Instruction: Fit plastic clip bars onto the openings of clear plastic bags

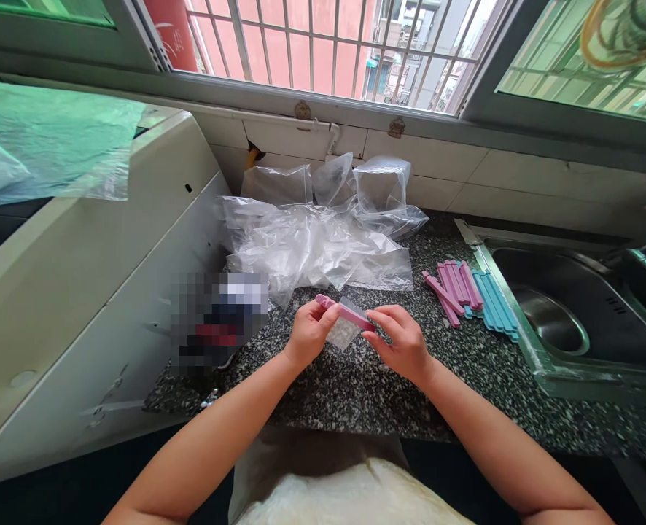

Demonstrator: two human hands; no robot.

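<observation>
Pink sealing clip (345, 312) looked matt, smooth plastic; small bag (343, 332) beneath it was clear, thin film. Pile of bags (312, 248) was glossy, crinkled transparent plastic. Countertop (388, 386) was speckled, polished stone. Sink (569, 321) was brushed steel with dull sheen. Loose clips (468, 292), pink and blue, looked matt plastic. Wall tiles (520, 182) were glazed, smooth.

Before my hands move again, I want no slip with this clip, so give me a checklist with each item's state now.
1. Left hand grips one end of the pink clip: ok.
2. Right hand grips the other end: ok.
3. Small bag caught in the clip: cannot tell.
4. Clip fully shut: cannot tell.
5. Spare clips lie near, beside the sink: ok.
6. Pile of bags lies apart from the hands: ok.
</observation>
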